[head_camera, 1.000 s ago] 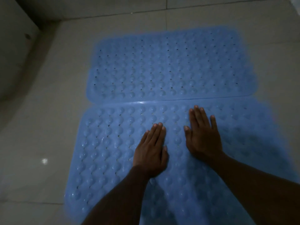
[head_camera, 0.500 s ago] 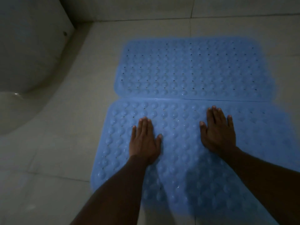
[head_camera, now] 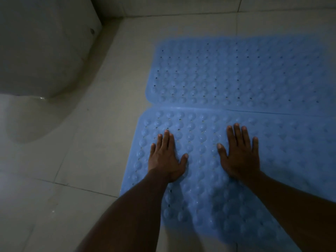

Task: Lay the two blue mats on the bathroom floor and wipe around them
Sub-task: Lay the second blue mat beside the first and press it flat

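- The far mat [head_camera: 236, 75] lay flat on the floor [head_camera: 91, 151], toward the floor's far edge by the wall [head_camera: 163, 4].
- The near mat [head_camera: 203, 200] lay flat just in front of it. Their long edges met at the left end; a thin dark line showed between them further right.
- Both mats were blue, covered in round bumps and small holes.
- The left hand [head_camera: 165, 159] pressed palm-down on the near mat, close to its left edge, fingers straight and together, thumb spread, holding nothing.
- The right hand [head_camera: 240, 155] pressed palm-down on the same mat, nearer its middle, fingers straight and slightly fanned, holding nothing.
- The hands were apart, with bare mat between them.
- A white fixture [head_camera: 41, 48] stood at the floor's far left corner, apart from both mats.
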